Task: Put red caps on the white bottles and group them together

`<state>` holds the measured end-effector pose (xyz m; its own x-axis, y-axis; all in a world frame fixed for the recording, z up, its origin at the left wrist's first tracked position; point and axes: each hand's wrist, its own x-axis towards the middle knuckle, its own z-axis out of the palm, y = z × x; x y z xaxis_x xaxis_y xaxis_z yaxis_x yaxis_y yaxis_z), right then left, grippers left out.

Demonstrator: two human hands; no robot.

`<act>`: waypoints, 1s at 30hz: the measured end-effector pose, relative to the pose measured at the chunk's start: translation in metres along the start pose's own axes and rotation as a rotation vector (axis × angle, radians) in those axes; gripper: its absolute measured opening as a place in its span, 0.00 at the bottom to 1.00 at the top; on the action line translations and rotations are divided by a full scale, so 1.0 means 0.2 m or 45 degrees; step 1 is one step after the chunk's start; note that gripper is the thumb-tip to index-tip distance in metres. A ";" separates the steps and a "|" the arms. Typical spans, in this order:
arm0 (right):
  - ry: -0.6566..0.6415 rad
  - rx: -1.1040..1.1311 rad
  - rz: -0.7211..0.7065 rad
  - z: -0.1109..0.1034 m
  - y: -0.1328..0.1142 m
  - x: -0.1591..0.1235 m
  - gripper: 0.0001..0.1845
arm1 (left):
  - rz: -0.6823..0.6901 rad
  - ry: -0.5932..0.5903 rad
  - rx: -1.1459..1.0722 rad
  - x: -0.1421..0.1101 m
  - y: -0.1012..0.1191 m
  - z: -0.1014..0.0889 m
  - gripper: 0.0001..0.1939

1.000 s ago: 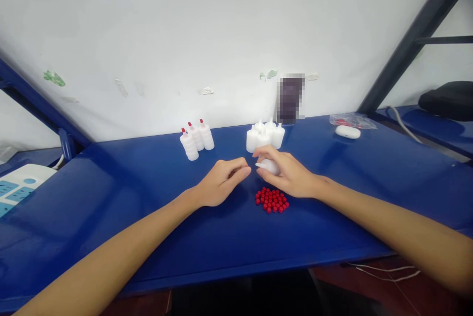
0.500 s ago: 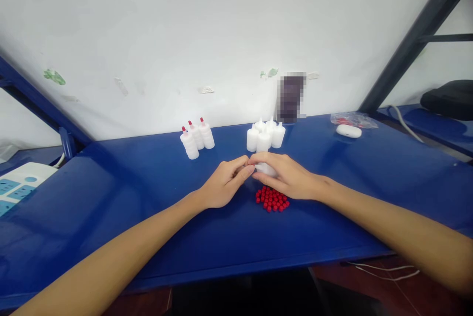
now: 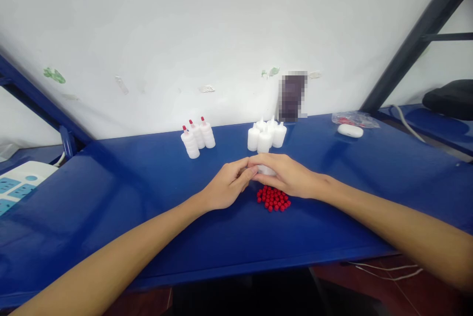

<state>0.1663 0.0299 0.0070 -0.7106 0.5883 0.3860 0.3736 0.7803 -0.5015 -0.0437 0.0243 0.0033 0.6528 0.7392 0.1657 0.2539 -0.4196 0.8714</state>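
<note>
My right hand (image 3: 290, 174) is wrapped round a white squeeze bottle (image 3: 266, 170), which lies tilted with its tip toward the left. The fingers of my left hand (image 3: 226, 185) pinch at that tip, where a small red cap showed half a second ago; they now hide cap and nozzle. Just below my right hand lies a pile of small red caps (image 3: 273, 198). Several white bottles with bare nozzles (image 3: 263, 141) stand behind my hands. Farther left are three white bottles with red caps (image 3: 198, 136), all upright.
A white earbud case (image 3: 350, 131) and a clear plastic bag (image 3: 354, 120) with red bits lie at the back right. A white power strip (image 3: 33, 173) is at the left edge. Blue and dark frame posts flank the blue table (image 3: 148, 237); a blurred dark object (image 3: 291, 96) leans on the wall.
My left fingers have closed farther over the bottle's tip, covering the red that showed there. The bottle stays in my right hand; the view has shifted slightly.
</note>
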 end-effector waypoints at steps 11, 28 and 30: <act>0.177 -0.129 0.232 0.00 0.04 -0.01 0.29 | -0.120 0.213 0.345 0.02 -0.01 -0.26 0.18; 0.114 -0.083 0.204 0.02 0.05 -0.02 0.23 | -0.163 0.528 0.675 -0.05 -0.01 -0.26 0.24; 0.148 -0.110 0.157 0.04 0.06 -0.02 0.16 | -0.055 0.380 0.562 -0.05 0.02 -0.18 0.23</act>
<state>0.1689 0.0361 -0.0058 -0.5845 0.6972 0.4150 0.5069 0.7132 -0.4842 -0.0754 0.0340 0.0208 0.4196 0.8516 0.3142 0.5946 -0.5194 0.6137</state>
